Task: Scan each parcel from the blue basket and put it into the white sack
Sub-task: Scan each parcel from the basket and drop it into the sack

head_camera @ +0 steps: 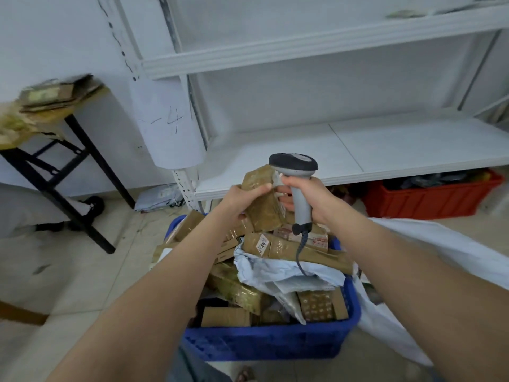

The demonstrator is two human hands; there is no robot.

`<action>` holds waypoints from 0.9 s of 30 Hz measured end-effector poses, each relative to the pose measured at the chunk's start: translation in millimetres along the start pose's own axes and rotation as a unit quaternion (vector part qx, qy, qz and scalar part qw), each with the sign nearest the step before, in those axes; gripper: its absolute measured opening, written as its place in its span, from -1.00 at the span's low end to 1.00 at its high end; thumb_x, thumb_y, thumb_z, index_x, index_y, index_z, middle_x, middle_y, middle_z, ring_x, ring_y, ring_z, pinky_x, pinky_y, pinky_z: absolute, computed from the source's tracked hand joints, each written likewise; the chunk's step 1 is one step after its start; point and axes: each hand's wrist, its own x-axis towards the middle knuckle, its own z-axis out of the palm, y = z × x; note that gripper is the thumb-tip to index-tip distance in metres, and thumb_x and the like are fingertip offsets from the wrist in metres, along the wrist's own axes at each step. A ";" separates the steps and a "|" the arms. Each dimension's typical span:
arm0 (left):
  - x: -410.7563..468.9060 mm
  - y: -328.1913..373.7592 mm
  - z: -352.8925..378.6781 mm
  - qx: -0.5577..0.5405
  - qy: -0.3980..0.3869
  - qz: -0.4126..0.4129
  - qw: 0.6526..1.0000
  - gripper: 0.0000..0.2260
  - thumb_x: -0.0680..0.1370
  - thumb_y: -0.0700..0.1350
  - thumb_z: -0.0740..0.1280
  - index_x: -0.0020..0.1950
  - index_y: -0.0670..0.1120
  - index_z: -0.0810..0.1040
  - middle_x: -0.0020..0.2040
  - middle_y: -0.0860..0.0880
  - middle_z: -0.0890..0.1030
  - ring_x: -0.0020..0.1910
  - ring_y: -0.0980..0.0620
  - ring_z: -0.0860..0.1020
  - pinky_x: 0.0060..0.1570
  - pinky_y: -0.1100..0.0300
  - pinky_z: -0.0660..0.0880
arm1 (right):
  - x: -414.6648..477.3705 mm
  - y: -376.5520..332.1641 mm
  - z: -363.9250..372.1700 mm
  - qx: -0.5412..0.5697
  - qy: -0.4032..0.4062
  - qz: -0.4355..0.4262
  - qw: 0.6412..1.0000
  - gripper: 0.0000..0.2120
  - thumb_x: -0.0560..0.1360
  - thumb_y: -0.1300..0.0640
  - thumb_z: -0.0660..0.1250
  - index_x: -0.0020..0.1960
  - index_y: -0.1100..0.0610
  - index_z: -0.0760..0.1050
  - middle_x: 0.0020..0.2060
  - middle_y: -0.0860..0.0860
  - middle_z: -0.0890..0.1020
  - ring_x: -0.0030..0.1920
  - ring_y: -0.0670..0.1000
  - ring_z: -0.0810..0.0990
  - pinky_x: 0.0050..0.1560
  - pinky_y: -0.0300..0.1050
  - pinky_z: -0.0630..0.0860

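Observation:
My left hand (242,201) grips a brown taped parcel (263,208), held up above the blue basket (272,344). My right hand (308,201) is closed around the grey handle of a barcode scanner (294,172), whose dark head sits just above the parcel's top edge; its coiled cable hangs down toward the basket. The basket is piled with several brown cardboard parcels (289,245) and a crumpled pale mailer bag (286,271). The white sack (429,260) lies to the right of the basket, partly behind my right forearm.
White metal shelving (358,150) stands behind the basket, with a red crate (429,199) under its lowest shelf. A black-legged table (63,117) holding flattened cardboard is at the left. Tiled floor (82,271) spreads left of the basket.

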 end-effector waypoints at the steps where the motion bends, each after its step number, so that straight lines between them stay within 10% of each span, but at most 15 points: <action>1: -8.1 3.6 1.2 0.014 0.001 0.004 1.000 -0.30 0.36 0.21 0.47 0.33 -0.17 0.40 0.22 -0.11 0.54 0.19 -0.11 0.51 0.18 -0.02 0.49 | -10.1 -3.3 -2.1 0.000 0.002 -0.008 1.000 -0.71 0.50 0.13 0.41 0.17 0.20 0.48 0.02 0.16 0.67 -0.06 0.07 0.67 -0.14 -0.12 0.61; 12: -75.0 -3.5 24.9 -0.232 -0.056 -0.040 0.970 -0.65 0.48 -0.06 0.36 0.20 -0.16 0.43 0.15 -0.15 0.51 0.10 -0.09 0.50 0.16 -0.02 0.52 | -78.7 12.2 -51.8 0.015 0.147 -0.028 0.989 -0.67 0.42 0.09 0.50 0.11 0.20 0.55 0.00 0.12 0.64 -0.02 0.13 0.61 0.10 0.09 0.57; 17: -92.3 -15.3 34.0 -0.087 -0.130 -0.042 0.987 -0.89 0.50 -0.06 0.34 -0.05 -0.08 0.53 -0.08 -0.06 0.52 -0.04 -0.01 0.46 0.20 0.05 0.44 | -98.2 30.2 -64.1 0.030 0.157 -0.054 0.986 -0.80 0.39 0.12 0.51 -0.03 0.10 0.56 -0.03 0.10 0.68 0.03 0.13 0.65 0.15 0.19 0.57; 23: -91.7 -28.4 37.4 -0.114 -0.127 -0.031 0.985 -0.80 0.48 -0.19 0.42 0.09 -0.17 0.58 -0.07 -0.07 0.61 -0.09 0.01 0.54 0.00 0.12 0.53 | -115.2 41.0 -74.4 0.013 0.165 -0.069 0.984 -0.76 0.42 0.12 0.49 0.05 0.14 0.58 -0.08 0.06 0.68 -0.02 0.08 0.65 -0.02 0.01 0.62; 27: -85.1 -37.0 40.6 -0.160 -0.091 -0.010 0.983 -0.71 0.48 -0.21 0.41 0.19 -0.16 0.53 0.02 -0.08 0.64 0.00 -0.01 0.57 0.12 0.11 0.49 | -139.2 54.3 -73.7 -0.009 0.155 -0.050 0.987 -0.83 0.47 0.11 0.44 -0.02 0.19 0.59 -0.31 0.06 0.67 -0.40 -0.06 0.60 -0.41 -0.25 0.49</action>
